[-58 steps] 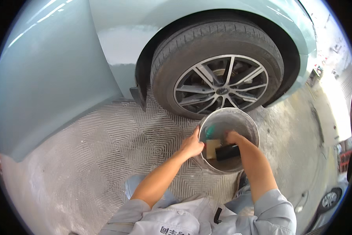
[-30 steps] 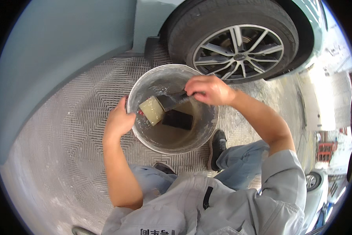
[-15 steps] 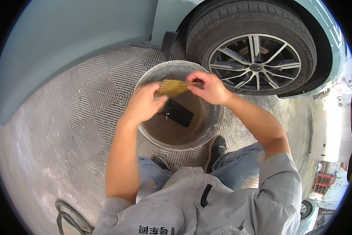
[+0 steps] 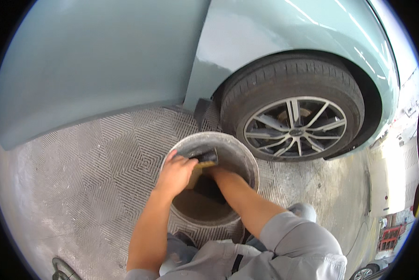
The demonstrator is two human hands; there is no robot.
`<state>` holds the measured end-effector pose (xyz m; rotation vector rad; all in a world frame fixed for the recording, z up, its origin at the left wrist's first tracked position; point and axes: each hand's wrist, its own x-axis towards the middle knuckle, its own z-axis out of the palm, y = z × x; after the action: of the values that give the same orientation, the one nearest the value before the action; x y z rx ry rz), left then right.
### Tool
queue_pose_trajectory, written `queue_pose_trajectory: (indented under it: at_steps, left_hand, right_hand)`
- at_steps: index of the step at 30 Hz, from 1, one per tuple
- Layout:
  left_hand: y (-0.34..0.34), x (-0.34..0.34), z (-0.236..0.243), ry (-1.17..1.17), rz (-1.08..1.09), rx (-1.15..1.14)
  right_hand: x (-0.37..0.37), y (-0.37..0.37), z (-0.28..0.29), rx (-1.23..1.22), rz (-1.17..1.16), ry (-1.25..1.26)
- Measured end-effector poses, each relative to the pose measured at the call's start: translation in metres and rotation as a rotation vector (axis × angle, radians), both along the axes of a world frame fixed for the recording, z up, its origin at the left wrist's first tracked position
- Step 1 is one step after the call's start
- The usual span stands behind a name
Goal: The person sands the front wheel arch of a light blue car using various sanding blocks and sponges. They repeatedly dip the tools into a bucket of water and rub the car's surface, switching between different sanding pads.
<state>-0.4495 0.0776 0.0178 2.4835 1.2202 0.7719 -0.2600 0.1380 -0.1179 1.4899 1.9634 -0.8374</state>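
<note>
Left hand [image 4: 176, 173]: grip closed on what appears to be sandpaper [image 4: 208, 157], dark-faced with a yellow edge, held within the mouth of the bucket [image 4: 247, 164]. Right hand [image 4: 213, 172]: inside the bucket, fingers obscured; cannot tell whether its grip holds anything. A black block [image 4: 210, 191] sits low in the bucket. Judged progress: sandpaper in hand; bucket work unfinished, both hands being inside. Neither hand touches the fender's pale patch [image 4: 232, 44].

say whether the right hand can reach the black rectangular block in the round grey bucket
Probably yes: the right hand is down inside the bucket, near the block, with no visible obstruction between them.
</note>
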Motion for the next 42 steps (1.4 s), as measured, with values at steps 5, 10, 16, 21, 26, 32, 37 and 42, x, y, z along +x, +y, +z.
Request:
queue_pose_trajectory:
  at_steps: [5, 10, 16, 21, 26, 32, 37, 42]
  left_hand:
    - [-0.001, -0.009, 0.007, 0.033, 0.013, 0.119]
    - [0.008, -0.013, 0.004, -0.052, 0.103, -0.066]
    - [0.010, -0.015, -0.003, -0.077, 0.082, -0.051]
    - [0.012, -0.016, 0.000, -0.053, 0.066, -0.089]
    - [0.013, -0.015, 0.001, -0.034, 0.079, -0.062]
    - [0.014, -0.015, 0.001, -0.012, 0.107, -0.104]
    - [0.013, -0.011, 0.010, -0.013, 0.130, -0.067]
    - [0.009, -0.012, 0.006, -0.051, 0.204, -0.244]
  right_hand:
    - [-0.050, 0.018, -0.049, -0.127, 0.154, 0.013]
    - [-0.086, 0.027, -0.078, -0.198, 0.264, 0.031]
    - [-0.095, 0.025, -0.091, -0.249, 0.353, 0.039]
    - [-0.066, 0.005, -0.097, -0.335, 0.479, -0.053]
    - [-0.025, -0.016, -0.101, -0.450, 0.647, -0.189]
    - [-0.013, -0.005, -0.057, -0.510, 0.889, -0.256]
    - [0.004, 0.011, 0.054, -0.368, 0.734, -0.021]
    - [0.023, 0.017, 0.107, -0.494, 0.008, 0.085]
